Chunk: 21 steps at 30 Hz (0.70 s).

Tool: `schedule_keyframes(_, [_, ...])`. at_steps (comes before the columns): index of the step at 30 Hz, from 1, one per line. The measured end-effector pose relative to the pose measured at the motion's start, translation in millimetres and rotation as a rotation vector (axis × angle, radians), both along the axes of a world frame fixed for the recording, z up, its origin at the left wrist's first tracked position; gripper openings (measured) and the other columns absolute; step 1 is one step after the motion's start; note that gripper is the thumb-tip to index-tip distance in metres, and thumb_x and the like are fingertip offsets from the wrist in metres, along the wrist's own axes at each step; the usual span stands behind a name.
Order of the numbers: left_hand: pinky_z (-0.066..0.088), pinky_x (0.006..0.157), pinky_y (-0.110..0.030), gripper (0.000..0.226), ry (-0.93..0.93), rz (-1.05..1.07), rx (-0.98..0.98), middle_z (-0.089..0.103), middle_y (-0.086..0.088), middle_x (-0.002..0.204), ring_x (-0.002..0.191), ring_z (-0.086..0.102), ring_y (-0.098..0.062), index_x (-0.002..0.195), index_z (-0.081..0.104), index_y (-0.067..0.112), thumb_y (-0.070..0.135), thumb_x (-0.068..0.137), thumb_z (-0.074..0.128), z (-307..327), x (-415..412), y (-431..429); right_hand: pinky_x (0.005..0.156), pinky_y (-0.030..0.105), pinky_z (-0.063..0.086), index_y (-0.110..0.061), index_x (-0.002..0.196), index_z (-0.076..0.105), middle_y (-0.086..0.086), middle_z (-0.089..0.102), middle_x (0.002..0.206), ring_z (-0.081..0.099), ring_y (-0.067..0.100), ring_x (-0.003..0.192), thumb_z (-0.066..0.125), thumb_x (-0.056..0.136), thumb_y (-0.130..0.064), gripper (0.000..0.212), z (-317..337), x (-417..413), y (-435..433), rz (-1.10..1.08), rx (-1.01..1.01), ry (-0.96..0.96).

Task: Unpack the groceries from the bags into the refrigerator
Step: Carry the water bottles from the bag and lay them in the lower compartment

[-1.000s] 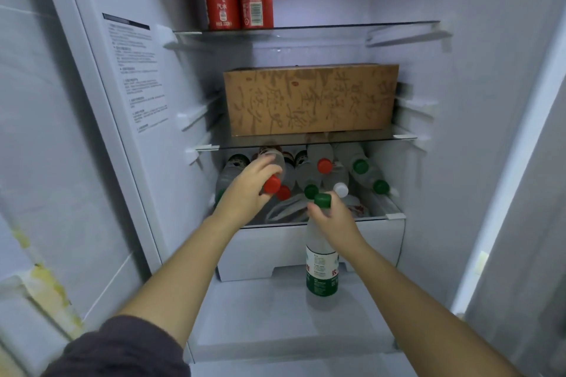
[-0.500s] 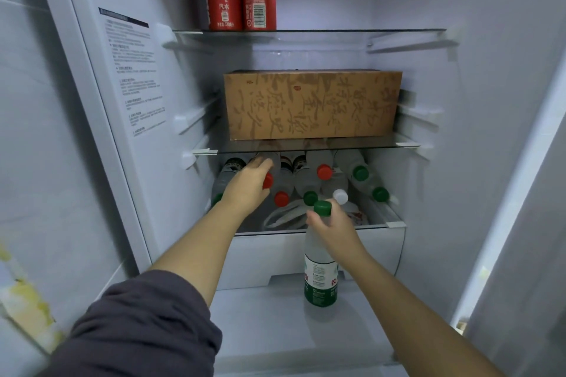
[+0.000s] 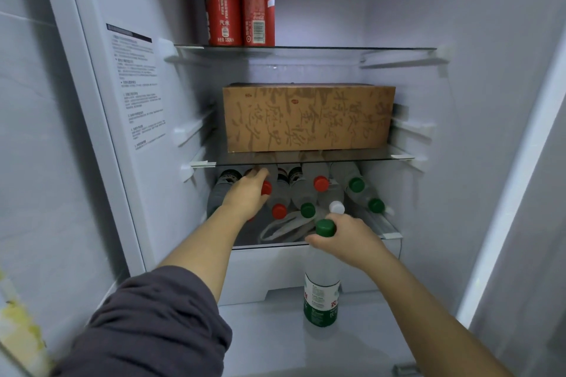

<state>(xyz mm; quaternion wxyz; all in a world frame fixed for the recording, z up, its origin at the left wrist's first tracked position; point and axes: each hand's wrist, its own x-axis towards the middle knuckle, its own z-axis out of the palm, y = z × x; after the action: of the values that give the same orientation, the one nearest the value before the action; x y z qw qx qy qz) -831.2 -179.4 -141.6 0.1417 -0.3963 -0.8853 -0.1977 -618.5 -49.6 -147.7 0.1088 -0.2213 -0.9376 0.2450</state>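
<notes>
- Looking down through the head camera into an open refrigerator (image 3: 477,138).
- Reaching the left hand (image 3: 245,197) in under the glass shelf (image 3: 306,158), among the heap of bottles (image 3: 321,184) lying on their sides there.
- Curling the fingers of that hand, as far as the dim corner allows telling, over the red-capped bottle (image 3: 266,187), leaving only its cap poking out beside the knuckles.
- Gripping the neck of the green-capped bottle (image 3: 322,300) with the right hand (image 3: 349,240), fingers wrapped round it just below the cap.
- Keeping that bottle upright on the white floor (image 3: 275,343) of the refrigerator, just in front of the drawer (image 3: 260,272), green label facing out.
- Showing a white bag handle (image 3: 284,228) lying between the two hands, beside the caps.
- Holding a brown box (image 3: 307,118) on the glass shelf, and two red cans (image 3: 239,0) standing side by side on the upper shelf (image 3: 367,48).
- Trailing a dark sleeve (image 3: 153,321) on the left arm, near a printed sticker (image 3: 137,89) on the left wall.
</notes>
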Motion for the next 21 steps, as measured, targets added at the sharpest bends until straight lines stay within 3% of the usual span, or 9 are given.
schedule_keyframes(4, [0.049, 0.087, -0.046, 0.051, -0.010, 0.014, 0.010, 0.052, -0.016, 0.133, 0.113, 0.054, -0.037, 0.137, 0.042, 0.015, 0.022, 0.092, 0.063, -1.8, 3.8, -0.7, 0.055, 0.028, 0.036, -0.021, 0.060, 0.044, -0.003, 0.049, 0.061, 0.047, 0.014, 0.058, 0.068, 0.077, -0.042, 0.037, 10.1, 6.2, -2.3, 0.056, -0.059, 0.012])
schedule_keyframes(11, [0.048, 0.088, -0.044, 0.045, -0.046, -0.005, 0.025, 0.052, -0.015, 0.133, 0.115, 0.053, -0.034, 0.136, 0.043, 0.016, 0.032, 0.096, 0.056, 1.2, 3.3, -2.2, 0.054, 0.025, 0.032, -0.011, 0.059, 0.050, -0.002, 0.043, 0.055, 0.040, 0.010, 0.052, 0.073, 0.079, -0.029, 0.036, 40.6, 26.9, -7.4, 0.073, -0.155, 0.347])
schedule_keyframes(14, [0.048, 0.088, -0.044, 0.045, -0.039, -0.002, 0.039, 0.053, -0.014, 0.133, 0.115, 0.053, -0.034, 0.136, 0.044, 0.015, 0.030, 0.096, 0.057, -0.3, 4.3, -2.2, 0.056, 0.031, 0.040, -0.010, 0.070, 0.064, 0.004, 0.057, 0.061, 0.051, 0.015, 0.059, 0.073, 0.080, -0.033, 0.026, 68.7, 40.2, -11.8, 0.031, -0.126, 0.545])
schedule_keyframes(16, [0.048, 0.087, -0.043, 0.045, -0.042, 0.000, 0.043, 0.052, -0.014, 0.133, 0.115, 0.053, -0.034, 0.136, 0.044, 0.015, 0.029, 0.096, 0.057, 0.0, 5.0, -2.1, 0.064, 0.035, 0.049, -0.017, 0.073, 0.069, -0.002, 0.065, 0.067, 0.060, 0.015, 0.070, 0.073, 0.080, -0.030, 0.016, 82.0, 50.6, -19.2, 0.045, -0.108, 0.680])
schedule_keyframes(18, [0.048, 0.087, -0.044, 0.044, -0.042, 0.001, 0.048, 0.053, -0.014, 0.132, 0.114, 0.053, -0.034, 0.135, 0.044, 0.015, 0.029, 0.096, 0.057, 0.7, 6.5, -2.0, 0.067, 0.030, 0.050, -0.020, 0.075, 0.070, -0.008, 0.068, 0.071, 0.063, 0.008, 0.074, 0.074, 0.080, -0.023, 0.007, 86.3, 57.8, -28.9, 0.084, -0.084, 0.818])
schedule_keyframes(21, [0.048, 0.088, -0.044, 0.045, -0.043, 0.009, 0.043, 0.052, -0.013, 0.133, 0.115, 0.053, -0.033, 0.136, 0.043, 0.016, 0.030, 0.096, 0.057, 0.7, 7.8, -2.4, 0.063, 0.013, 0.046, -0.019, 0.080, 0.070, -0.014, 0.067, 0.072, 0.062, 0.002, 0.072, 0.077, 0.080, -0.015, 0.008, 78.6, 58.2, -37.7, 0.120, -0.002, 0.963])
